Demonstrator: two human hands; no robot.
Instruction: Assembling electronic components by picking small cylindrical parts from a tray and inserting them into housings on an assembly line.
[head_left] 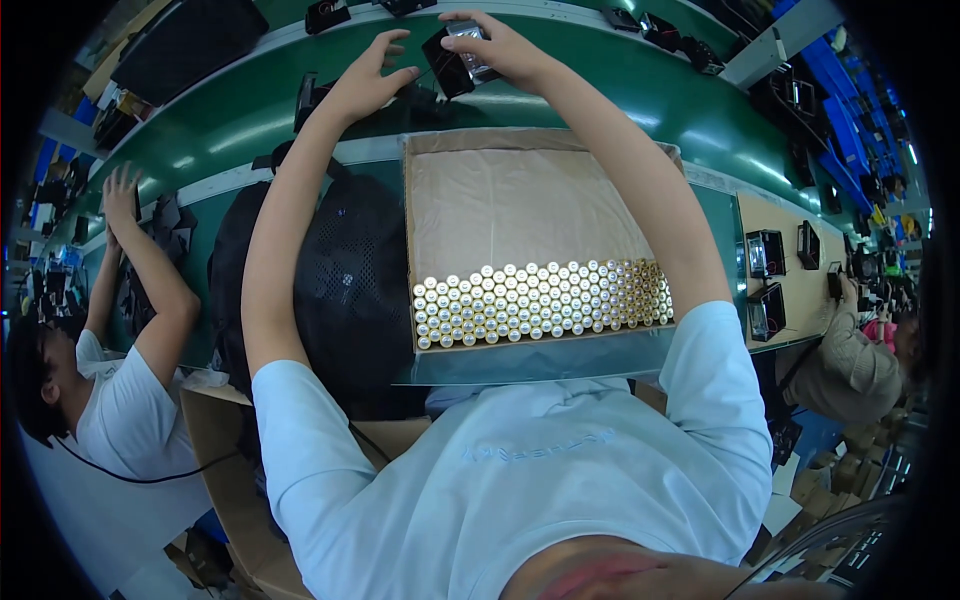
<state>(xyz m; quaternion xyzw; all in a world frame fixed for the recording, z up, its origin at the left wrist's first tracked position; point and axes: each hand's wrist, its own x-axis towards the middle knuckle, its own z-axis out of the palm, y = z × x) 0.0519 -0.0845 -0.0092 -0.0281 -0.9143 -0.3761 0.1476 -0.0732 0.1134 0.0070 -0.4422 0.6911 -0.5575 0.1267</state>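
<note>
At the far side, over the green conveyor belt point(265, 120), my right hand point(500, 52) is closed on a small black box-shaped unit point(455, 72) with a shiny silver face. My left hand point(372, 78) is just left of it, fingers apart and holding nothing. Beneath my arms, an open cardboard box point(530, 200) has rows of small cylindrical batteries point(530, 305) standing on end along its near side. Another dark unit point(308, 100) rests on the belt by my left wrist.
A black perforated bag point(350, 270) lies left of the box. Similar black units point(765, 253) stand on a cardboard sheet point(785, 215) at right. One co-worker point(130, 390) sits at left, another point(860, 360) at right. A large black case point(190, 45) is at the far left.
</note>
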